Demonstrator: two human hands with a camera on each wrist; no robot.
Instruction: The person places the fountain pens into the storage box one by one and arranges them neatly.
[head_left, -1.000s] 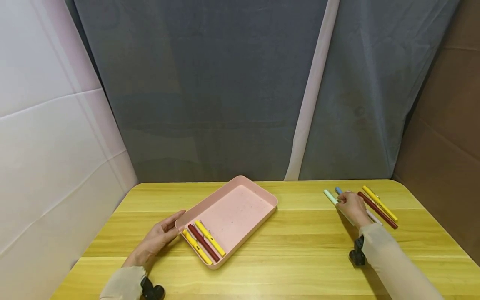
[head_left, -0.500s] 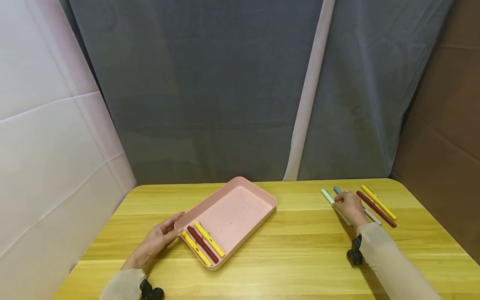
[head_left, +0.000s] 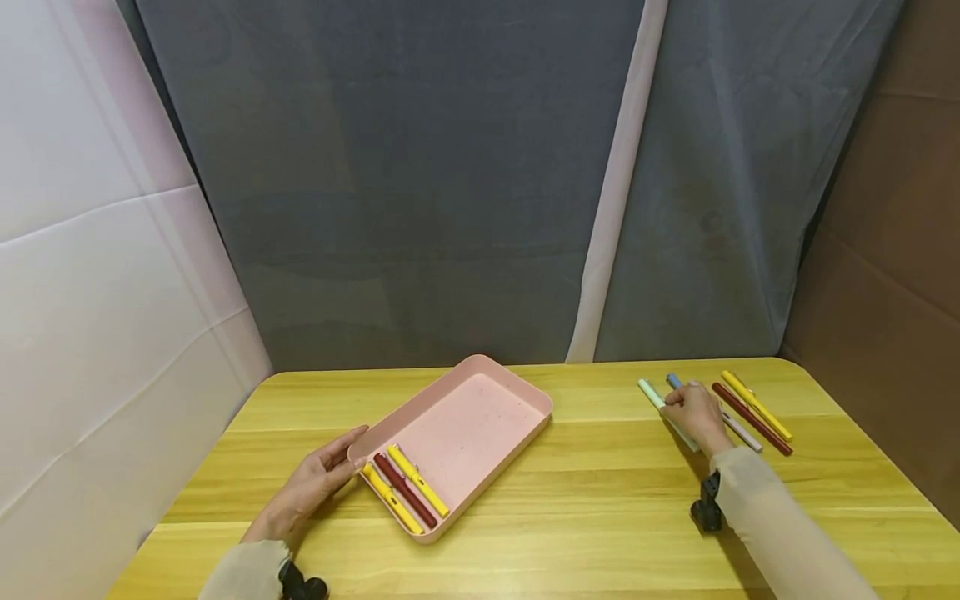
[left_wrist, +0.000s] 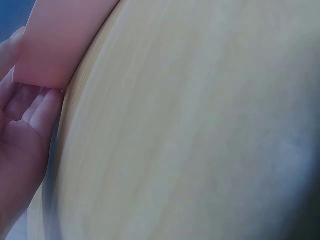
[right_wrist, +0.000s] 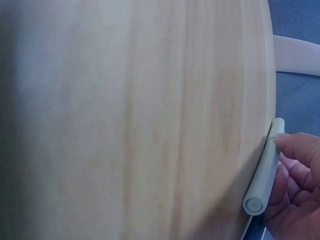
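My right hand (head_left: 697,417) pinches a light green pen (right_wrist: 262,175) between thumb and fingers, close over the table at the right. Just past its fingers shows the end of a blue pen (head_left: 674,381), the rest hidden by the hand. A pale lavender pen (head_left: 742,433) emerges from behind the hand. Farther right lie a dark red pen (head_left: 752,418) and a yellow pen (head_left: 757,406). My left hand (head_left: 307,483) holds the near-left corner of a pink tray (head_left: 517,396), thumb and fingers on either side in the left wrist view (left_wrist: 50,45).
Inside the tray, a yellow pen (head_left: 392,497), a dark red pen (head_left: 405,490) and another yellow pen (head_left: 418,481) lie side by side along the near-left end. The wooden table (head_left: 592,517) ends at a grey curtain (head_left: 450,208) behind.
My right hand has shifted slightly left with the light green pen, widening the gap to the blue pen and uncovering more of the lavender one. The left hand stays at the tray corner.
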